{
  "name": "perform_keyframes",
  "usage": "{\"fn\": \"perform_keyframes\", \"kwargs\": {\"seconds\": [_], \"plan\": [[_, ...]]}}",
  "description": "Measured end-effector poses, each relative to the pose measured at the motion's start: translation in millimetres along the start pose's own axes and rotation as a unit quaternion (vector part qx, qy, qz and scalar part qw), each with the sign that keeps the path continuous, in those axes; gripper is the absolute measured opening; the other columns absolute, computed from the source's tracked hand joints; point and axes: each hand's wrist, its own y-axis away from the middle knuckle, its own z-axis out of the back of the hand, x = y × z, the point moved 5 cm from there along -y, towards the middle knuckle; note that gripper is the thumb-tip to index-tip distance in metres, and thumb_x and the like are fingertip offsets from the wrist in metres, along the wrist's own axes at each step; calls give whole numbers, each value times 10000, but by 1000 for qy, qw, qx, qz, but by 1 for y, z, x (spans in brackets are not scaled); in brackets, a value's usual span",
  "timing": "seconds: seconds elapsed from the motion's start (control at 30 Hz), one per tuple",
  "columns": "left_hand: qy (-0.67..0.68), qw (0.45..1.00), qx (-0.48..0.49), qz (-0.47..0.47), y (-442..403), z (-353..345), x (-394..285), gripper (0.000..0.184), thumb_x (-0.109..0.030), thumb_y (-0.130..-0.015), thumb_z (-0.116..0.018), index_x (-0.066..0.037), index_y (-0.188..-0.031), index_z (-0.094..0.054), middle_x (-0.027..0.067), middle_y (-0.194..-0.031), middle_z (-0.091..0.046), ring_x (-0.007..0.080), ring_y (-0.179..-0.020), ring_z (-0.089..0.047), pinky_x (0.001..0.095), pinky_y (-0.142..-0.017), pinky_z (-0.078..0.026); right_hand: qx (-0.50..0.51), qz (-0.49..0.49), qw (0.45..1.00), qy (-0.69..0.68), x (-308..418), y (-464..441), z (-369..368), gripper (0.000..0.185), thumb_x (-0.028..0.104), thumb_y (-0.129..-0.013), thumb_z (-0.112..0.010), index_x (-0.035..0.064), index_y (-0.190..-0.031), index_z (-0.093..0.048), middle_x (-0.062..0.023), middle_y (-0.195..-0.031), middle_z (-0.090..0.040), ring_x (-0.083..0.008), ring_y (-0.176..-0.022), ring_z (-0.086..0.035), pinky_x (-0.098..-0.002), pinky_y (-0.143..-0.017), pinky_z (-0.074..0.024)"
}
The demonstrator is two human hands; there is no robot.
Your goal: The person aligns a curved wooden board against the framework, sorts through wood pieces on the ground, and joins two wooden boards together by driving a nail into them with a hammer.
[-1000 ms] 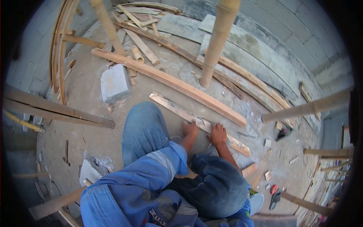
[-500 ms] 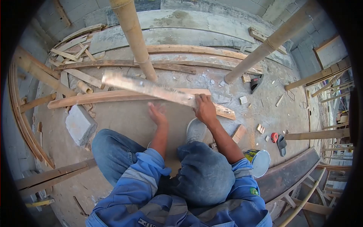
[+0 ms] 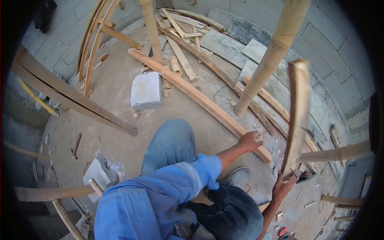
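Observation:
A length of wooden board (image 3: 297, 116), blurred by motion at its upper end, stands nearly upright on the right. My right hand (image 3: 283, 185) is closed around its lower end. My left hand (image 3: 251, 141) is over the near end of a long reddish wooden beam (image 3: 196, 96) on the floor. Its fingers are loosely bent and apart, with nothing visible in them. Whether it touches the beam I cannot tell. The beam runs diagonally from upper left toward my shoe.
Bamboo posts (image 3: 272, 52) stand around me. A white block (image 3: 147, 90) sits left of the beam. Scrap wood (image 3: 182, 60) lies piled by the block wall. A broken block (image 3: 100, 174) lies at lower left. A red tape measure (image 3: 282, 231) is on the floor at lower right.
My view has turned to the left. The board in my right hand has swung from nearly level to upright, out to the right. My left hand has moved to the beam's near end.

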Motion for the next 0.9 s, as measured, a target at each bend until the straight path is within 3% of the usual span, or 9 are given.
{"fn": "perform_keyframes", "kwargs": {"seconds": [0.07, 0.17, 0.37, 0.5, 0.57, 0.7, 0.73, 0.83, 0.9], "plan": [[-311, 950, -31, 17, -5, 2, 12, 749, -412, -792, -825, -75, -1403, -552, 120, -1326, -631, 311, -1246, -579, 552, -1075, -415, -18, -9, 999, -26, 2, 4, 16, 712, 178, -904, -763, -79, -1461, -402, -272, -1438, -483, -392, -1363, -441, -452, -1173, -293], [-474, 878, 48, -42, -32, 3, 58, 769, -361, -739, -872, -77, -1385, -566, 114, -1375, -599, 329, -1337, -502, 613, -1160, -286, -24, 27, 995, -95, -13, 11, 24, 731, 187, -920, -753, -99, -1478, -376, -279, -1460, -464, -374, -1375, -429, -442, -1180, -285], [-548, 818, 172, -28, -48, 18, 67, 722, -308, -755, -873, -76, -1371, -575, 116, -1369, -607, 300, -1348, -507, 623, -1166, -295, -52, -39, 982, -176, -17, 15, 29, 726, 176, -940, -732, -117, -1490, -361, -297, -1500, -433, -357, -1417, -412, -424, -1194, -273], [-509, 820, -85, -246, -40, 44, 5, 524, -199, -749, -798, -42, -1206, -596, 129, -1196, -608, 299, -1153, -586, 477, -1027, -454, -54, -58, 982, -174, -14, 19, 43, 722, 216, -942, -736, -123, -1471, -382, -298, -1480, -452, -363, -1386, -439, -418, -1178, -298], [-472, 825, -145, -273, -17, 86, -52, 420, -164, -735, -763, -30, -1088, -579, 141, -1117, -583, 307, -1061, -592, 424, -964, -480, -65, -68, 980, -178, -12, 24, 49, 731, 245, -937, -745, -124, -1461, -394, -292, -1465, -467, -359, -1361, -457, -419, -1165, -315], [-440, 814, -217, -311, 37, 174, -129, 472, -133, -729, -750, -3, -1136, -548, 187, -1105, -577, 347, -1052, -587, 460, -933, -484, -113, -68, 981, -143, 0, 42, 50, 737, 290, -930, -758, -128, -1438, -425, -265, -1418, -512, -318, -1294, -493, -413, -1121, -361], [-426, 811, -242, -320, 44, 186, -137, 511, -122, -720, -746, 2, -1169, -536, 197, -1095, -575, 369, -1039, -587, 481, -925, -483, -64, -84, 975, -198, -5, 44, 48, 732, 287, -934, -754, -125, -1440, -422, -259, -1410, -516, -311, -1285, -503, -407, -1108, -378], [-318, 776, -362, -408, 80, 243, -165, 531, -87, -718, -705, -5, -1214, -531, 206, -1106, -602, 407, -979, -592, 526, -889, -460, -69, -24, 984, -160, 11, 54, 58, 639, 190, -924, -760, -80, -1416, -457, -191, -1257, -590, -265, -1157, -572, -370, -980, -469], [-321, 729, -386, -464, 108, 284, -196, 567, -98, -693, -736, -43, -1224, -545, 150, -1077, -634, 385, -937, -595, 505, -828, -448, 4, -48, 947, -316, 17, 54, 58, 520, 128, -907, -759, -35, -1332, -507, -128, -1163, -610, -207, -1058, -603, -337, -945, -485]]}}
